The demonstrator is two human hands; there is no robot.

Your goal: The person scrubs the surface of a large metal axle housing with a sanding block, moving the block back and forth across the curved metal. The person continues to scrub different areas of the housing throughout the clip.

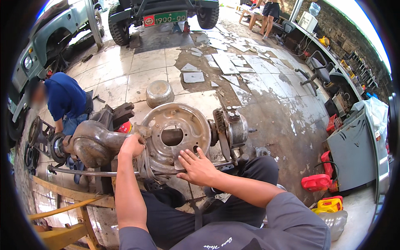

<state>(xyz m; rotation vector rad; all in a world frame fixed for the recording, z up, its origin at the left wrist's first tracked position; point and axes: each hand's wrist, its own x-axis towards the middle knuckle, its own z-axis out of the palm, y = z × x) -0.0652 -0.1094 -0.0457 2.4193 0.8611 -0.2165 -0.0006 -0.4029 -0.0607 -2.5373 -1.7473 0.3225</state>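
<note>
A round, bare-metal brake backing plate (195, 118) with a hole in its middle stands in front of me, tilted, beside the axle. My left hand (132, 146) is closed at the plate's left edge, around a grey rag (145, 164) that hangs down there. On the lower part of the plate, my right hand (196, 167) lies flat with its fingers stretched out. Under its fingertips is a thin brownish sheet (179, 157), partly covered. The axle's bulging differential housing (89, 143) sits to the left, and a wheel hub (236, 128) to the right of the plate.
A metal drum (159, 92) rests on the tiles behind the plate. A co-worker in blue (68, 96) crouches at the left. A yellow frame (68, 231) is at lower left, a long rod (85, 171) near my knees. Broken tiles (225, 64) lie ahead; red jerrycans (314, 182) stand right.
</note>
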